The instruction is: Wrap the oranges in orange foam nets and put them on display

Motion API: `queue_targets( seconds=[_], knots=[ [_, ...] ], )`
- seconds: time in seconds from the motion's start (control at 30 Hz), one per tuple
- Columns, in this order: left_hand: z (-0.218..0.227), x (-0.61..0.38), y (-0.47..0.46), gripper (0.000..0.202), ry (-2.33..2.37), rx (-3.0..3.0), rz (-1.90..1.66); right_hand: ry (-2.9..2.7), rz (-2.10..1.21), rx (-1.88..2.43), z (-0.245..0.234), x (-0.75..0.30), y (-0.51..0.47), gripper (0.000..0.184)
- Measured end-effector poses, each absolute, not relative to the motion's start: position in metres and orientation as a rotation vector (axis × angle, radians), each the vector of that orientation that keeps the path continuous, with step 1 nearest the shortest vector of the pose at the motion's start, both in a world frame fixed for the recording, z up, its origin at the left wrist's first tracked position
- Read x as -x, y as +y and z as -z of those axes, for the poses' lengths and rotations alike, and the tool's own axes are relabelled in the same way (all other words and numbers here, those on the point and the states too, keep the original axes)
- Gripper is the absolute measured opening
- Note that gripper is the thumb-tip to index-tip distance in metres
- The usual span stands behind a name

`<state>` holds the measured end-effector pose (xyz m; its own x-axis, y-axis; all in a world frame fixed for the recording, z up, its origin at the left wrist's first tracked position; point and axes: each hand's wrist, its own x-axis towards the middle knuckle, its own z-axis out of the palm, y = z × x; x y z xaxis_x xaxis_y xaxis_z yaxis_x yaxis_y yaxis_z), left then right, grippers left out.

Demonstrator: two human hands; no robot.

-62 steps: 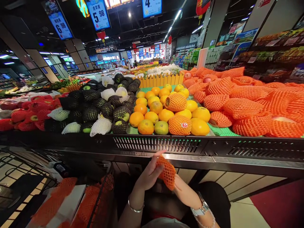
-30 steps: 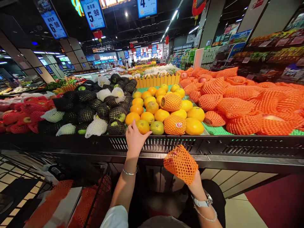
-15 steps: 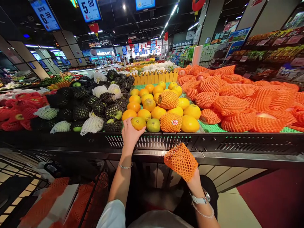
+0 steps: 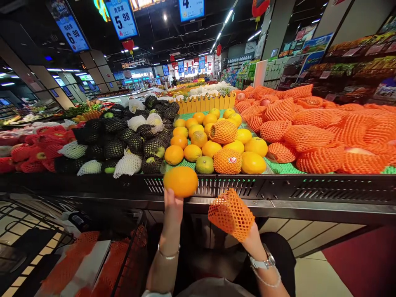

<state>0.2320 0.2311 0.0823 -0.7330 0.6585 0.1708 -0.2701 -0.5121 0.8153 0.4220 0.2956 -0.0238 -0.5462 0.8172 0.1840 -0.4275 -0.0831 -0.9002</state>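
The left hand (image 4: 173, 208) holds a round, smooth-skinned orange (image 4: 181, 181) up on its fingertips in front of the counter's (image 4: 278, 187) dark vented front edge; the grip is closed around the fruit from below, though the fingers are mostly hidden behind it. Being nearly a ball, the orange shows no clear long axis, and neither its stem end nor which way it points can be made out. Just beside it to the right, the right hand (image 4: 252, 239) grips an orange foam net sleeve (image 4: 231, 213), a soft, open diamond-mesh tube whose long axis runs slantwise from lower right up to upper left, its open end toward the fruit; the fingers are concealed under the mesh. Orange and sleeve are near but apart. Both wrists carry thin bracelets, the right also a watch (image 4: 262, 262). On the counter behind lies a pile of loose oranges (image 4: 213, 140), two of them in netting, flanked by black-netted fruit (image 4: 123, 140) and orange-netted fruit (image 4: 324, 132). At lower left a wire cart (image 4: 37, 239) is cut off by the frame, its contents blurred.
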Motion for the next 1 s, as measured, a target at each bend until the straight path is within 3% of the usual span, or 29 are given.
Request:
queue_targets(
  seconds=[0.07, 0.17, 0.3, 0.4, 0.6, 0.7, 0.8, 1.0],
  knots=[
    [-0.064, -0.247, 0.225, 0.100, 1.136, -0.731, -2.172, -1.475, -1.559, 0.513, 0.027, -0.416, 0.286, 0.059],
    [-0.051, -0.262, 0.222, 0.092, 1.154, -1.008, -2.066, -1.690, -1.248, 0.536, 0.036, -0.418, 0.276, 0.060],
    [-0.053, -0.273, 0.222, 0.087, 1.147, -1.098, -1.995, -1.832, -0.952, 0.507, 0.040, -0.428, 0.269, 0.041],
    [-0.051, -0.276, 0.219, 0.087, 1.108, -1.082, -1.976, -1.869, -0.900, 0.503, 0.030, -0.429, 0.268, 0.036],
    [-0.038, -0.279, 0.210, 0.078, 0.994, -1.064, -1.827, -2.050, -0.709, 0.422, -0.007, -0.423, 0.272, 0.056],
    [-0.038, -0.277, 0.207, 0.086, 0.986, -1.049, -1.773, -2.116, -0.460, 0.374, -0.022, -0.421, 0.271, 0.061],
    [-0.040, -0.273, 0.206, 0.094, 0.992, -1.107, -1.727, -2.135, -0.278, 0.325, -0.039, -0.420, 0.268, 0.059],
    [-0.032, -0.262, 0.211, 0.081, 0.977, -0.905, -1.846, -2.131, -0.263, 0.279, -0.059, -0.420, 0.261, 0.049]
  ],
)
